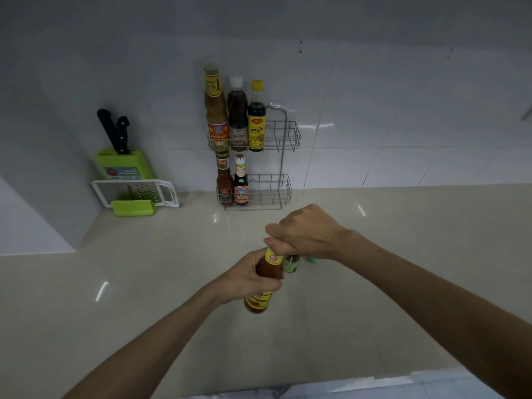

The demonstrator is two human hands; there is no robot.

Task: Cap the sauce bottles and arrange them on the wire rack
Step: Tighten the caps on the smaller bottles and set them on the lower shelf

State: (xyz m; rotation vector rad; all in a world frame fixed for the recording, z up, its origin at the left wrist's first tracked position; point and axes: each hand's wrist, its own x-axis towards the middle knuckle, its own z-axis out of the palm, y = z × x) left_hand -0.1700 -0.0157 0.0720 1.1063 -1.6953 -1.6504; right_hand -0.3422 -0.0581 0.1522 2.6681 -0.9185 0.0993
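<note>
A red chili sauce bottle [263, 283] with a yellow label is held above the beige counter. My left hand [247, 279] grips its body. My right hand [305, 234] is closed over the bottle's top, hiding the cap. The two-tier wire rack [283, 139] stands against the white tiled wall. Its upper tier holds three capped bottles: a tall brown one [216, 110], a dark one with a white cap [237, 113] and a dark one with a yellow cap [256, 116]. The lower tier holds two smaller capped bottles [233, 182] at its left end.
A small green-topped bottle [291, 264] and a green cap-like object [311, 258] sit on the counter just behind my hands. At the left stand a green knife block [123, 165], a white grater [135, 191] and a green box [134, 207].
</note>
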